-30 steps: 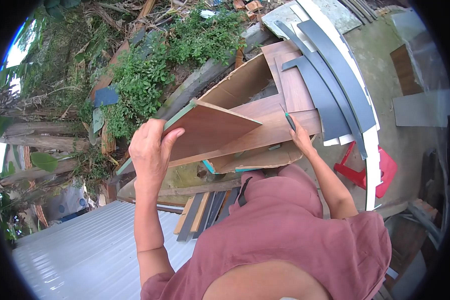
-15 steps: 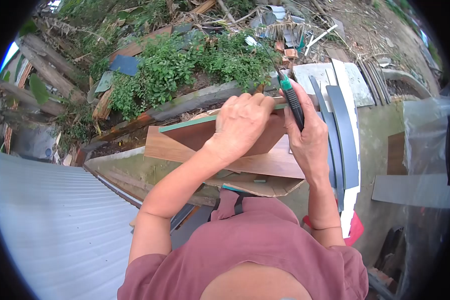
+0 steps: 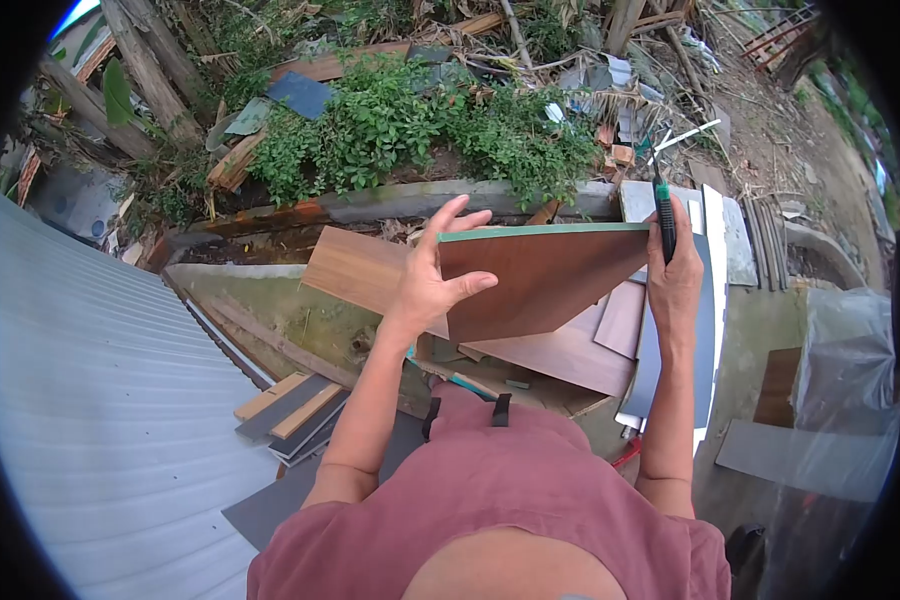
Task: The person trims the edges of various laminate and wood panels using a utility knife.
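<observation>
Up in front of the person, the board (brown face, green top edge) is held tilted above a stack of planks. The left hand grips its left end, fingers loosely spread and thumb pressed on the face. The right hand is clenched around a green-and-black knife at the board's top right corner. Beneath lies a concrete ledge, with bushes beyond and a ribbed metal roof to the left.
</observation>
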`<action>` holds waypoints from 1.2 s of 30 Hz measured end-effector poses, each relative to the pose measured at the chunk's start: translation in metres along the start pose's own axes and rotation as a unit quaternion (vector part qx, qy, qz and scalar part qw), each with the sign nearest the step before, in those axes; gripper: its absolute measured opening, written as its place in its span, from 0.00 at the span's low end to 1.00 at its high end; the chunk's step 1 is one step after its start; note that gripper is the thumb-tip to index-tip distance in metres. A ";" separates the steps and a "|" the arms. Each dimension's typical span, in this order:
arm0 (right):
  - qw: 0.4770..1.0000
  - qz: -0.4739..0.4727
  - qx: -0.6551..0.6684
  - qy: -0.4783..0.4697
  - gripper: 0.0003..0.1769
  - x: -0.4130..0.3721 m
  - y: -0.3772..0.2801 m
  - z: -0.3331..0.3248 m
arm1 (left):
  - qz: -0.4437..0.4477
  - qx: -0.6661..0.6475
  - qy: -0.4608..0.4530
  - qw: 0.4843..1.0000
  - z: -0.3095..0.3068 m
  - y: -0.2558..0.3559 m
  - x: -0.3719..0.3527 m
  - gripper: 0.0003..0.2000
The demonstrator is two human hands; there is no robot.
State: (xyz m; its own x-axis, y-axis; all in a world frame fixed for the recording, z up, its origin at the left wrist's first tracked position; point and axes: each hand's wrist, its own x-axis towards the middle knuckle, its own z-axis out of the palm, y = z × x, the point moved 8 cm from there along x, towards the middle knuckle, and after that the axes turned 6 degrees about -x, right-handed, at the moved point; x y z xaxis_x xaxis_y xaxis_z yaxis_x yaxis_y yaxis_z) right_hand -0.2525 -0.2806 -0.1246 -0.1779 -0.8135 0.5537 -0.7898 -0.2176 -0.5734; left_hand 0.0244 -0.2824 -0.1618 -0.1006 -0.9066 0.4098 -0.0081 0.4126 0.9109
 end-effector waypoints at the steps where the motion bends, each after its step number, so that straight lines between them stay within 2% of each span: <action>1: 1.000 0.001 -0.008 -0.004 0.23 0.004 0.002 -0.001 | -0.039 -0.053 -0.021 0.998 0.013 -0.012 0.003 0.29; 2: 1.000 0.003 -0.017 -0.006 0.24 0.006 0.004 -0.004 | -0.037 -0.056 -0.022 0.997 0.019 -0.016 0.005 0.29; 3: 0.989 -0.085 -0.098 0.075 0.26 0.007 -0.013 -0.019 | -0.056 -0.077 -0.017 0.995 0.025 -0.023 0.009 0.22; 4: 0.988 -0.086 -0.104 0.081 0.26 0.006 -0.019 -0.027 | -0.074 -0.098 -0.014 0.992 0.033 -0.027 0.014 0.16; 6: 0.991 -0.048 -0.118 0.032 0.29 -0.004 -0.035 -0.041 | -0.053 -0.118 -0.011 0.992 0.054 -0.019 0.016 0.13; 8: 0.985 -0.092 -0.125 -0.072 0.33 -0.023 -0.062 -0.042 | -0.037 -0.050 -0.003 0.998 0.072 -0.007 0.016 0.13; 10: 0.974 -0.136 -0.143 -0.114 0.39 -0.039 -0.077 -0.046 | -0.022 -0.025 -0.006 0.999 0.089 -0.002 0.018 0.14; 13: 0.967 -0.120 -0.176 -0.142 0.42 -0.048 -0.076 -0.060 | -0.008 -0.058 0.015 0.998 0.104 0.004 0.021 0.13; 15: 0.961 -0.119 -0.167 -0.186 0.42 -0.052 -0.074 -0.061 | -0.009 -0.046 -0.009 0.999 0.114 0.003 0.021 0.13; 19: 0.957 -0.115 -0.172 -0.203 0.41 -0.055 -0.068 -0.068 | 0.002 -0.007 -0.049 0.999 0.130 0.020 0.021 0.11; 21: 0.957 -0.114 -0.186 -0.189 0.41 -0.053 -0.059 -0.074 | -0.002 0.000 -0.059 0.998 0.140 0.021 0.020 0.12; 23: 0.957 -0.114 -0.199 -0.176 0.41 -0.052 -0.048 -0.079 | 0.002 -0.012 -0.015 1.000 0.141 0.021 0.019 0.13; 29: 0.947 -0.041 -0.290 -0.129 0.34 -0.039 0.017 -0.095 | 0.025 0.022 -0.023 0.999 0.145 0.039 0.010 0.13; 36: 0.931 0.023 -0.346 -0.114 0.34 -0.029 0.085 -0.111 | 0.035 0.033 -0.025 0.999 0.144 0.040 0.004 0.12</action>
State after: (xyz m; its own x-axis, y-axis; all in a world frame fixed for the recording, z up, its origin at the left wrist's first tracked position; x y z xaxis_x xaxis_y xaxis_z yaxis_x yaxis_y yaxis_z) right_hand -0.3797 -0.2150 -0.1223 -0.1537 -0.9236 0.3513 -0.9875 0.1558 -0.0226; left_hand -0.1195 -0.2562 -0.1306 -0.1522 -0.8702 0.4685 -0.0652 0.4819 0.8738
